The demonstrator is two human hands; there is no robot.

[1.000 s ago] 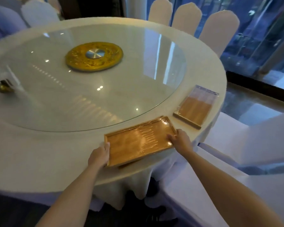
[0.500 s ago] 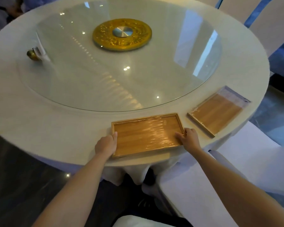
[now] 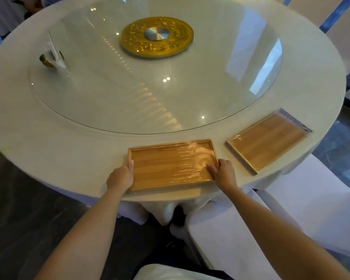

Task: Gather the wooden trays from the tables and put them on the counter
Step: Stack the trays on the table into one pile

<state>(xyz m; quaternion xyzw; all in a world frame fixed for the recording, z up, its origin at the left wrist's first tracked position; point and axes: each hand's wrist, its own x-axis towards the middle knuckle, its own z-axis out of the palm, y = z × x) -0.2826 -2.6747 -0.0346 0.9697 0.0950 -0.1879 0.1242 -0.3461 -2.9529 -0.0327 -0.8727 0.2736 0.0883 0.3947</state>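
Observation:
A rectangular wooden tray (image 3: 170, 165) wrapped in clear film lies at the near edge of the round white table (image 3: 49, 142). My left hand (image 3: 120, 176) grips its left short end, thumb on the rim. My right hand (image 3: 223, 174) grips its right short end, fingers over the rim onto the film. The tray looks slightly raised at its near edge, casting a shadow below. A second film-wrapped wooden tray (image 3: 268, 140) lies flat to the right, near the table's right edge, untouched.
A large glass turntable (image 3: 150, 93) with a gold centre disc (image 3: 157, 36) covers the table's middle. A small brass holder with white paper (image 3: 51, 57) sits at its left. White-covered chairs (image 3: 311, 209) stand close at the right; dark floor (image 3: 18, 219) lies at the left.
The view has shifted closer over the table. Both hands stay on the near tray's ends; my right fingers now reach further over the rim and the tray sits a little nearer the table edge.

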